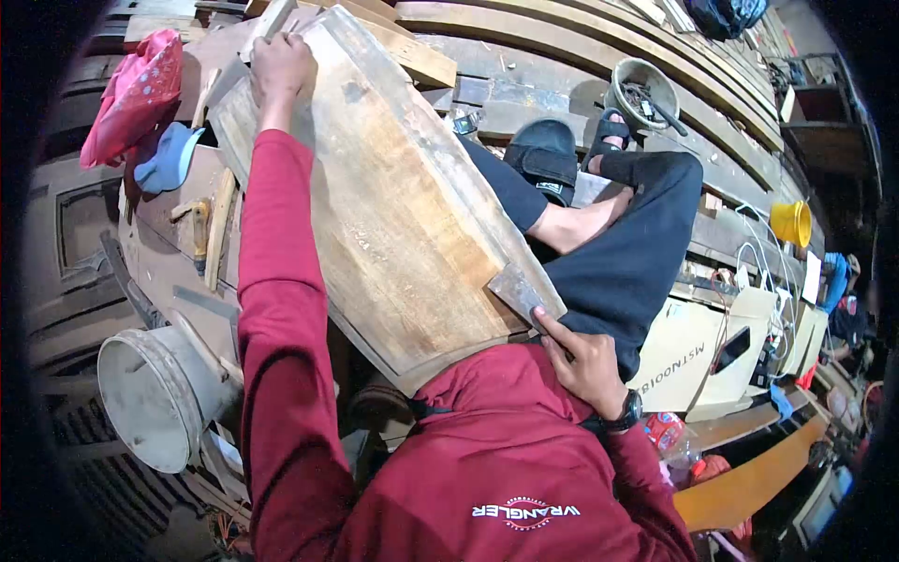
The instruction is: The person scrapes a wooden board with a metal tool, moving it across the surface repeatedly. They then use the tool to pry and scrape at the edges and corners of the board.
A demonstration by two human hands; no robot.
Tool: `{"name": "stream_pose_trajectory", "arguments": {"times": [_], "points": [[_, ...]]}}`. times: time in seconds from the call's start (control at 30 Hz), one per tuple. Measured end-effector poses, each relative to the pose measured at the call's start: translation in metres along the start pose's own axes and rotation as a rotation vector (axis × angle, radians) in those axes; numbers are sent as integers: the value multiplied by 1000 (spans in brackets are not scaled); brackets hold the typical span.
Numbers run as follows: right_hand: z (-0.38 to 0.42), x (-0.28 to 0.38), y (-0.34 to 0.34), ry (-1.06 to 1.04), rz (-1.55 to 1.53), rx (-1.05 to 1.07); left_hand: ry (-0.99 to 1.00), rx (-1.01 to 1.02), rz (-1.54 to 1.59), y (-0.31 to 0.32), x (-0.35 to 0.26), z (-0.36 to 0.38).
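Note:
A wide wooden panel (393, 206) with a raised frame lies tilted across my lap. At its upper left end my left hand (283, 67) is closed around the edge, next to a narrow wooden strip (269, 26). My right hand (588, 367), with a watch at the wrist, is at the lower right corner. Its index finger stretches onto the end of a flat grey-brown rectangular piece (515, 288), which lies on the panel. The other right fingers are curled, and the thumb cannot be made out.
A white bucket (154, 398) lies on its side at the left, below a wooden-handled tool (200, 236). A pink bag (140, 94) is at the upper left. Farther right stand a bucket of tools (646, 94), a yellow bucket (791, 223) and a cardboard box (679, 351). Planks (562, 33) line the back.

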State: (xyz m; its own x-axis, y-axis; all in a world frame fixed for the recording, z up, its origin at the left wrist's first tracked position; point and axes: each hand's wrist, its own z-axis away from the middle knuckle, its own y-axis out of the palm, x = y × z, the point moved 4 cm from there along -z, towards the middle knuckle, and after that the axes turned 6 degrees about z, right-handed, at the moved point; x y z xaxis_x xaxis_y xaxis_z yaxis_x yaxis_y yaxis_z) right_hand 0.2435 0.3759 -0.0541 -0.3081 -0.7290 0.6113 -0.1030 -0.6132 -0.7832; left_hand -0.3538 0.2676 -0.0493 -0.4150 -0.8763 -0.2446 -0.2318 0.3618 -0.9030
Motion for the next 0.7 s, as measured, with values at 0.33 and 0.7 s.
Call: {"name": "stream_pose_trajectory", "arguments": {"times": [0.33,0.7], "points": [[-99,34,6,-37,76,-181,9,-3,40,-10,-14,7],[-37,8,15,18,24,-131,2,-31,14,5,-2,0]]}}
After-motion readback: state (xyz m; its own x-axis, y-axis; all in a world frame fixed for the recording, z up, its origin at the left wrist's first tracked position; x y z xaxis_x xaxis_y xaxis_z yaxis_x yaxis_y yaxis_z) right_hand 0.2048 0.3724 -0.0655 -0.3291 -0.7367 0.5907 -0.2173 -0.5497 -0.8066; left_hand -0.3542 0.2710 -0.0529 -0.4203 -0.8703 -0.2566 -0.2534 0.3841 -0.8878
